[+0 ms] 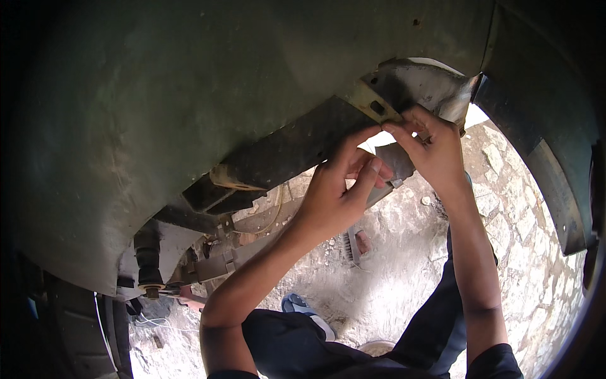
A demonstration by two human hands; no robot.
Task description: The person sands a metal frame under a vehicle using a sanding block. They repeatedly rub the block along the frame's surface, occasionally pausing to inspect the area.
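Above me is the dark green underside of a vehicle [170, 95]. A slotted, yellowish metal bracket [367, 100] is at its lower edge, beside a dark rail [297, 142]. My right hand [439, 148] is raised to the bracket's lower end, thumb and index finger closed together there. Whatever small thing they may pinch is hidden. From the left, my left hand [347, 174] reaches up, its index finger stretched to the same spot, by the right thumb tip. Its thumb stands apart from that finger, and the other fingers curl loosely with nothing visible in them.
A bolted joint [149, 265] hangs at the lower left, near a dark tyre [69, 322]. On the pale stony ground lie a brush [351, 246] and a white cable [167, 326]. A blue sandal [298, 304] shows by my leg. A curved dark panel [555, 189] bounds the right side.
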